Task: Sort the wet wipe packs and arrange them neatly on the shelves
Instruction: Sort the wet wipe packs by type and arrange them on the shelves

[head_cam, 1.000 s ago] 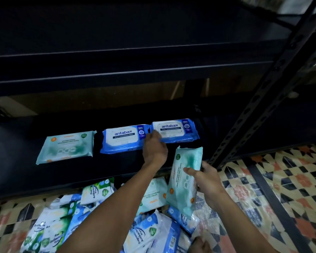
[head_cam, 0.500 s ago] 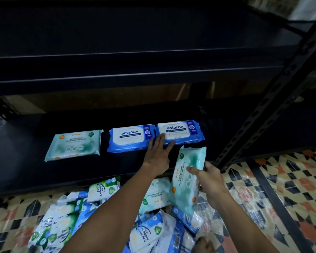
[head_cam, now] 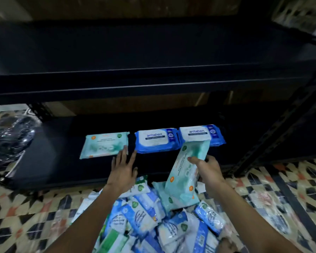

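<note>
Fingers of the left hand (head_cam: 123,168) lie spread flat on the lower shelf (head_cam: 44,161), tips touching the teal pack (head_cam: 104,145) near its front edge; the right hand (head_cam: 206,168) grips another teal pack (head_cam: 186,172) above the floor pile (head_cam: 153,220), beside two blue packs (head_cam: 156,141)

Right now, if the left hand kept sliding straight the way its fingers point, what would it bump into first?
Probably the pale green flat wipe pack lying on the black lower shelf; the left hand points at its right corner, fingertips nearly touching, though depth is hard to judge.
</note>
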